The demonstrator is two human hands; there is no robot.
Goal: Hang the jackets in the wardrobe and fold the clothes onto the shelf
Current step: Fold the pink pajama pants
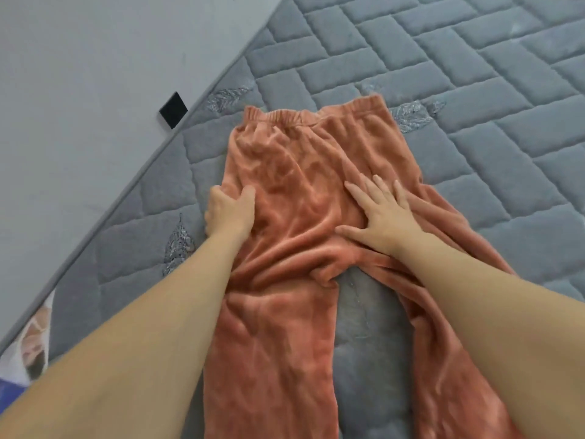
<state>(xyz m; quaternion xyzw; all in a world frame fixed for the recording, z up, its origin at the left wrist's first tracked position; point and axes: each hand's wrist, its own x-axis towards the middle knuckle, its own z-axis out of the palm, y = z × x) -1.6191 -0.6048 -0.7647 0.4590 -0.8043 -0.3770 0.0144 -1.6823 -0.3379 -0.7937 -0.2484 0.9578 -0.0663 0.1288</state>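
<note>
trousers (294, 198) | orange velvety, elastic waistband | spread flat, waistband far, legs apart | on grey quilted mattress (474, 90)

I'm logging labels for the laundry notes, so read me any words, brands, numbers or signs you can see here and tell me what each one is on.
None can be read.
Orange trousers: no tag or print showing.
Grey quilted mattress: only stitched leaf motifs, no lettering.
Black square on the wall: blank.
Printed fabric at the lower left edge: a blurred picture, no legible text.
</note>
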